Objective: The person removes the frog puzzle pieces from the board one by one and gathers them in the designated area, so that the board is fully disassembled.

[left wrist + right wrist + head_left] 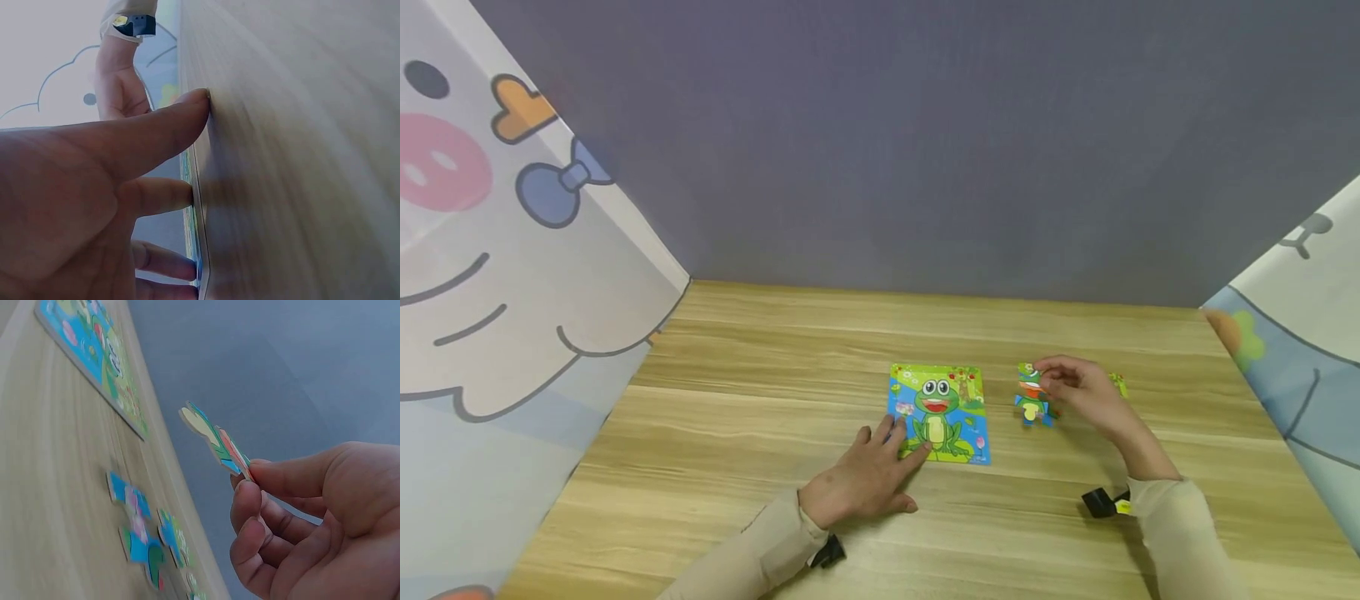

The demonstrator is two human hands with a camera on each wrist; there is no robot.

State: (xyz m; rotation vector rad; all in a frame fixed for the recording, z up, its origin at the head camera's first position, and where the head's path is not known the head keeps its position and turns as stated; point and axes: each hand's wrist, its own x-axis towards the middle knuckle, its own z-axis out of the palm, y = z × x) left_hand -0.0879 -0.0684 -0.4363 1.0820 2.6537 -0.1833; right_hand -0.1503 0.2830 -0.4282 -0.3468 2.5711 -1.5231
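A square frog picture board (936,400) lies on the wooden table. My left hand (865,479) rests its fingertips on the board's lower left part, fingers mostly straight, with the thumb off to the side near the table. To the right of the board, my right hand (1086,396) pinches frog jigsaw pieces (215,437) between thumb and fingers, tilted and raised off the table. They show a yellow belly and a red mouth; whether they are joined is unclear. Loose jigsaw pieces (137,528) lie on the table below the right hand.
Another bit of green puzzle (1118,384) shows beyond the right wrist. The wooden table (760,375) meets a grey upright panel (880,167) at the back. Cartoon-printed panels (497,275) stand at both sides. Both wrists carry small black devices (1099,502).
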